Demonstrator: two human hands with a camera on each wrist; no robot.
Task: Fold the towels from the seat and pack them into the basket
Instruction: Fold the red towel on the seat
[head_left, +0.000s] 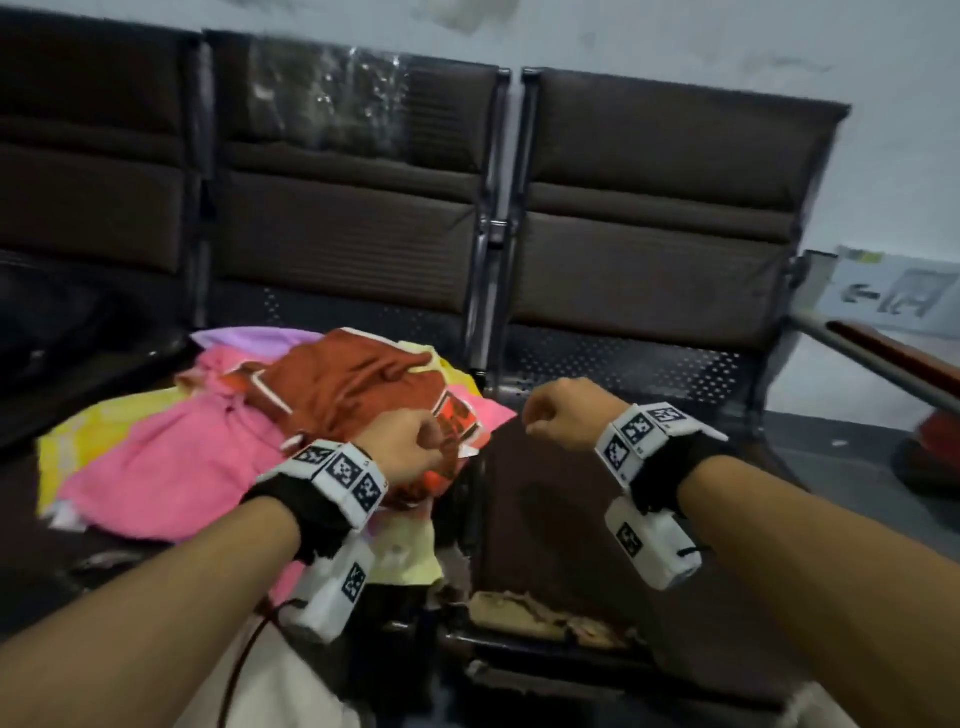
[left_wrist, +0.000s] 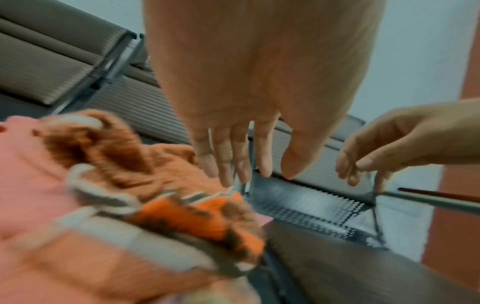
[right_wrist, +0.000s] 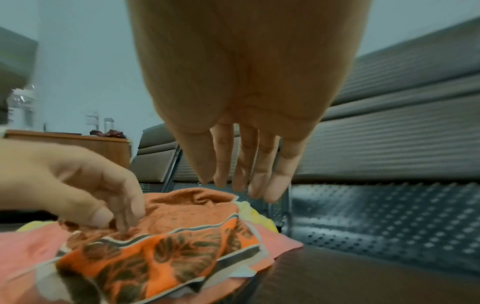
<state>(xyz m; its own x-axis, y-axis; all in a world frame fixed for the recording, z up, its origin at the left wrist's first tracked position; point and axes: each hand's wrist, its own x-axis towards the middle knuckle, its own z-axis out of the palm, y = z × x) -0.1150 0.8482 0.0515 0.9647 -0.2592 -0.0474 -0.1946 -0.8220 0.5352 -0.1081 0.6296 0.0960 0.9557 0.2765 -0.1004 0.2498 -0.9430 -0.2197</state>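
Towel pile sat center-left of the head view on the seat (head_left: 130, 535), w/ the orange towel (head_left: 353, 389) on top of a pink towel (head_left: 171, 467). Left hand (head_left: 410, 447) was on the orange one, fingertips (right_wrist: 124, 218) pinching its fabric. Right hand (head_left: 558, 413) hovered mid-frame over the next seat, fingers relaxed and loose, holding nothing. Basket wasn't in any view.

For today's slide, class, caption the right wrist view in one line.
Left hand touches orange towel on seat; right hand hovers open.

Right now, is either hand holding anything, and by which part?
The left hand pinches the orange towel in a bunched fold on top, near its patterned border. The right hand holds nothing.
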